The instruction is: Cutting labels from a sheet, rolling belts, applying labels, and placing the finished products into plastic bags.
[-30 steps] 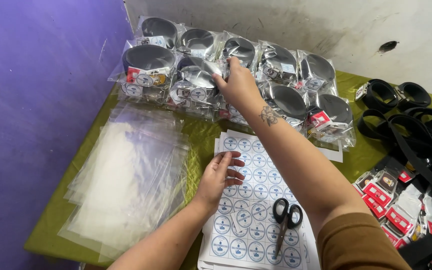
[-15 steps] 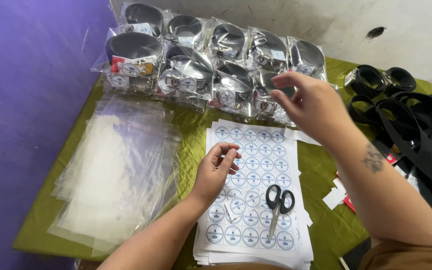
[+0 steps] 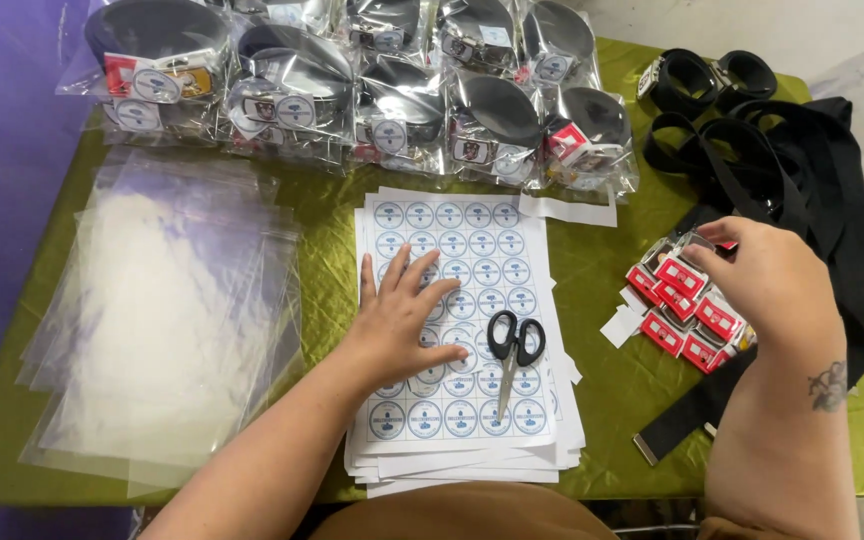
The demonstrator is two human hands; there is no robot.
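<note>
The fingers of the left hand [image 3: 404,318] lie spread and flat on the top sheet of a stack of sticker sheets [image 3: 457,330], pressing on the rows of round blue-and-white stickers and gripping nothing. The thumb points toward the black-handled scissors [image 3: 511,352], which lie closed on the same sheet just beside the hand, blades toward the person.

The fingers of the right hand [image 3: 774,285] curl down over a cluster of small red-and-white tags [image 3: 687,312] at the right of the table. The fingertips touch the uppermost pieces of the cluster; whether they pinch one I cannot tell, since the back of the hand hides them. A few white paper scraps [image 3: 623,322] lie just left of the tags.

The sticker stack sits in the middle of the green tablecloth [image 3: 327,265]. To its left lies a loose pile of clear plastic bags [image 3: 157,320]. Along the far edge runs a row of bagged black belts [image 3: 352,85], each coiled in a shiny packet with a round sticker. At the far right, unbagged black belts [image 3: 752,150] lie tangled, one strap running down under the right forearm.
</note>
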